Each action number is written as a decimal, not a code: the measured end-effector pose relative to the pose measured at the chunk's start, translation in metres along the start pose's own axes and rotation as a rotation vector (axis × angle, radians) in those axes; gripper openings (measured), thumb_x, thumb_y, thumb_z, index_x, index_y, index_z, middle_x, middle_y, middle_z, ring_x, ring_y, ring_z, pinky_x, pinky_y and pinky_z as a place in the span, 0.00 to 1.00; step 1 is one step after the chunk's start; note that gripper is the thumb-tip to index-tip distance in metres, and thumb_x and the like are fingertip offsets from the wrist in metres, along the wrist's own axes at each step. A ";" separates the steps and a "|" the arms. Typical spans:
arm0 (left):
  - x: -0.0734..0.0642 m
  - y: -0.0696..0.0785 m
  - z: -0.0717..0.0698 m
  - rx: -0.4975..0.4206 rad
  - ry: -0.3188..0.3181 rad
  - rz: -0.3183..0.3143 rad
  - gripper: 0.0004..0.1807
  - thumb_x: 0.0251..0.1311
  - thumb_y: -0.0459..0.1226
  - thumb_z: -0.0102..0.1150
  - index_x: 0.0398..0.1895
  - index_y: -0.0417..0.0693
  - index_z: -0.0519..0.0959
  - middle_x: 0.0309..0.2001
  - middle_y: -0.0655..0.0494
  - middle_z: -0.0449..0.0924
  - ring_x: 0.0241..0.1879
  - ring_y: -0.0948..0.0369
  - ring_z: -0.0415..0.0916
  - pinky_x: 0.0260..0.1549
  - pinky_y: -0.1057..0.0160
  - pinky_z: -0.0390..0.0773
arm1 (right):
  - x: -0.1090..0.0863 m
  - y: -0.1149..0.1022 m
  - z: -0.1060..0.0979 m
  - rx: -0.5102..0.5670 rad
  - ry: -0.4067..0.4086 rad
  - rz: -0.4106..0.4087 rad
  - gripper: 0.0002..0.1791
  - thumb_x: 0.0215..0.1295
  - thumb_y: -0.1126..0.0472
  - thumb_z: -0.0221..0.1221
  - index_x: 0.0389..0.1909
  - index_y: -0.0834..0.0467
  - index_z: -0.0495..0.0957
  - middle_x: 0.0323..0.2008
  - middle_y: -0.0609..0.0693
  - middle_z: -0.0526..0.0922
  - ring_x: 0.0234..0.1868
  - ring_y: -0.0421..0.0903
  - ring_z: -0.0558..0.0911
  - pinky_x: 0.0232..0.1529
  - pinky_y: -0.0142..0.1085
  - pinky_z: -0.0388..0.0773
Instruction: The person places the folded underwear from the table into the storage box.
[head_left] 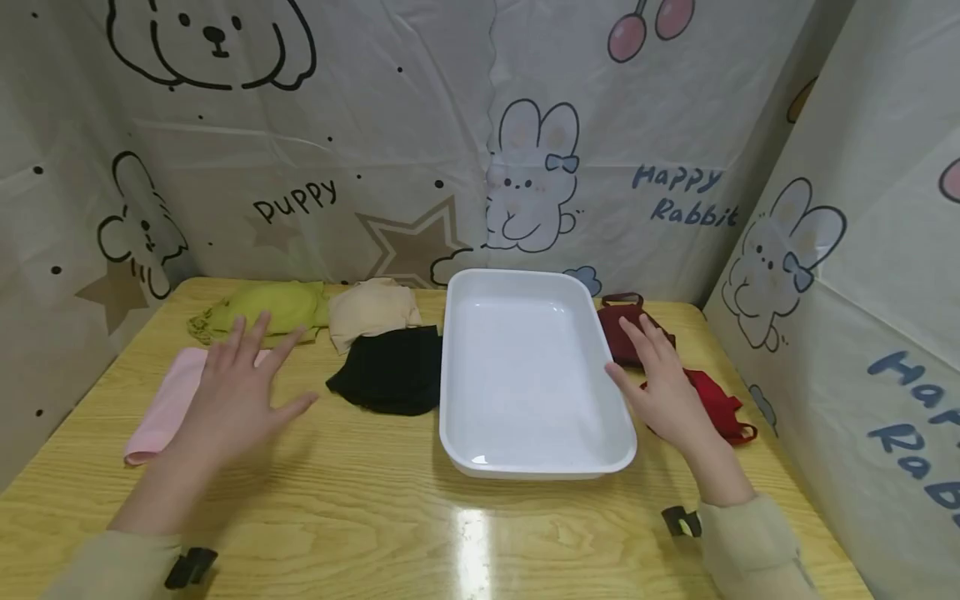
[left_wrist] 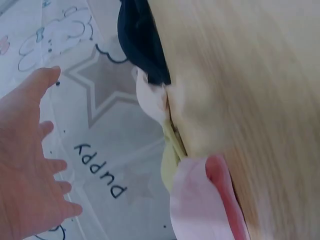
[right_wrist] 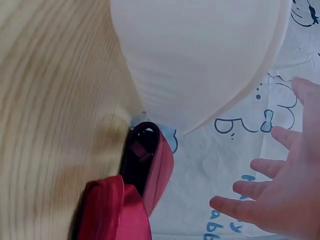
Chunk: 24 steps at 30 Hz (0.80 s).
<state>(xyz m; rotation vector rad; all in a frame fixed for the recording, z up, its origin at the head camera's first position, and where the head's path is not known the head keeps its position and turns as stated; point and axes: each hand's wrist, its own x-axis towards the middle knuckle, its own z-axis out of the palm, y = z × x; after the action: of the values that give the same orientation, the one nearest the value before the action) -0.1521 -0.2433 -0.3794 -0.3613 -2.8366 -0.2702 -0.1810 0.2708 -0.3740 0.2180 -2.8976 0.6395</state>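
My left hand [head_left: 238,392] hovers over the left side of the table, fingers spread and holding nothing. Below it lies a folded pink cloth [head_left: 168,408], partly hidden by the hand. Beyond are a yellow-green folded fabric item [head_left: 279,308], a beige one [head_left: 372,315] and a black one [head_left: 393,371]. My right hand [head_left: 667,400], also spread and empty, is held up by the right rim of a white rectangular tray [head_left: 532,383] that has nothing in it. A dark maroon fabric item with a loop [head_left: 618,329] and a bright red one [head_left: 718,400] sit behind and beside this hand.
The wooden table [head_left: 337,525] has printed cloth walls [head_left: 405,125] at the back and on both sides. The black fabric item lies right against the tray's left side. Both sleeves carry dark straps or clips near the wrists.
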 end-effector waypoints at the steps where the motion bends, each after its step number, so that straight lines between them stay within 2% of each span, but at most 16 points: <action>1: 0.001 -0.002 -0.001 0.003 0.004 0.002 0.46 0.55 0.61 0.57 0.74 0.59 0.51 0.75 0.41 0.35 0.72 0.43 0.24 0.62 0.30 0.42 | 0.002 0.000 0.001 0.015 0.005 0.001 0.41 0.64 0.40 0.53 0.74 0.42 0.45 0.75 0.55 0.41 0.73 0.62 0.45 0.55 0.74 0.53; 6: 0.006 -0.016 -0.006 0.001 0.013 -0.018 0.47 0.55 0.60 0.58 0.75 0.61 0.49 0.75 0.41 0.37 0.72 0.40 0.27 0.59 0.26 0.42 | 0.011 0.003 0.005 0.099 0.040 -0.006 0.40 0.65 0.45 0.54 0.74 0.46 0.47 0.74 0.58 0.47 0.71 0.63 0.51 0.57 0.70 0.56; 11: 0.007 -0.037 -0.005 -0.019 0.013 -0.040 0.48 0.55 0.59 0.59 0.75 0.62 0.48 0.75 0.42 0.35 0.72 0.39 0.27 0.59 0.26 0.38 | 0.021 0.008 0.011 0.204 0.055 -0.009 0.40 0.65 0.49 0.57 0.74 0.50 0.49 0.71 0.61 0.54 0.67 0.65 0.61 0.52 0.62 0.70; 16: 0.006 -0.059 -0.002 -0.042 0.003 -0.027 0.48 0.54 0.56 0.62 0.75 0.62 0.48 0.75 0.43 0.35 0.72 0.38 0.28 0.58 0.25 0.37 | 0.028 0.014 0.017 0.273 0.025 0.032 0.42 0.63 0.51 0.60 0.73 0.49 0.49 0.70 0.62 0.57 0.62 0.65 0.68 0.50 0.56 0.75; 24: 0.005 -0.093 0.000 -0.099 -0.023 0.023 0.49 0.54 0.51 0.64 0.75 0.58 0.48 0.73 0.37 0.41 0.69 0.31 0.34 0.55 0.24 0.44 | 0.037 0.027 0.024 0.370 -0.036 0.085 0.44 0.61 0.55 0.62 0.73 0.46 0.47 0.67 0.62 0.61 0.57 0.62 0.75 0.47 0.52 0.78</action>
<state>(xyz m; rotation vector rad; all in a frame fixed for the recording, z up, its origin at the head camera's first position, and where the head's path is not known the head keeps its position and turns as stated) -0.1821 -0.3306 -0.3921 -0.4195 -2.8466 -0.4048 -0.2252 0.2807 -0.3988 0.1522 -2.8098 1.1967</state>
